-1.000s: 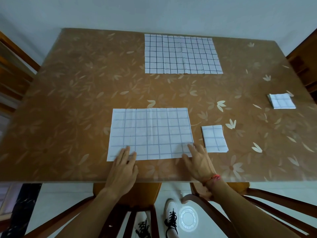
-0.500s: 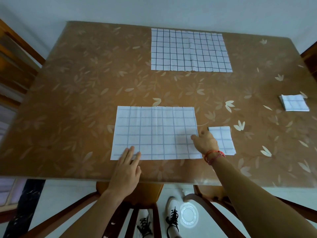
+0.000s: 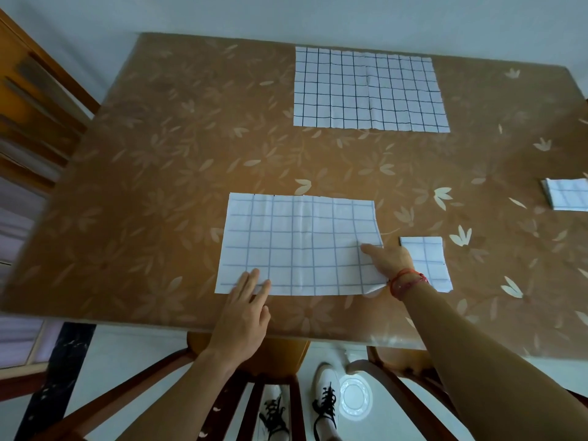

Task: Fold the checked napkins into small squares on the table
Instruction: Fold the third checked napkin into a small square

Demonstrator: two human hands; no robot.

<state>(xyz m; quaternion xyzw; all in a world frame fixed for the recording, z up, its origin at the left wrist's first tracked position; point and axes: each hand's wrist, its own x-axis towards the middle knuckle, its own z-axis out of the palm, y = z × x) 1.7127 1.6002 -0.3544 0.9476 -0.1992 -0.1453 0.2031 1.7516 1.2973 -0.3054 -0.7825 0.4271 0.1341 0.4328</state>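
A half-folded white checked napkin (image 3: 296, 243) lies flat near the table's front edge. My left hand (image 3: 245, 313) rests on its near left corner with straight fingers pressing it down. My right hand (image 3: 389, 261) is at the napkin's right edge, thumb on top and fingers tucked under the cloth. The near right corner is lifted slightly off the table. A small folded checked square (image 3: 426, 262) sits just right of that hand.
Another checked napkin (image 3: 369, 90) lies spread at the far side of the brown leaf-patterned table (image 3: 159, 186). A folded stack (image 3: 569, 194) sits at the right edge. Wooden chairs (image 3: 273, 354) stand below the front edge, and a wooden chair back (image 3: 35, 100) at left.
My right hand moved from the napkin's near edge up to its right edge and took hold of it, lifting the near right corner. My left hand stayed pressing the left corner.
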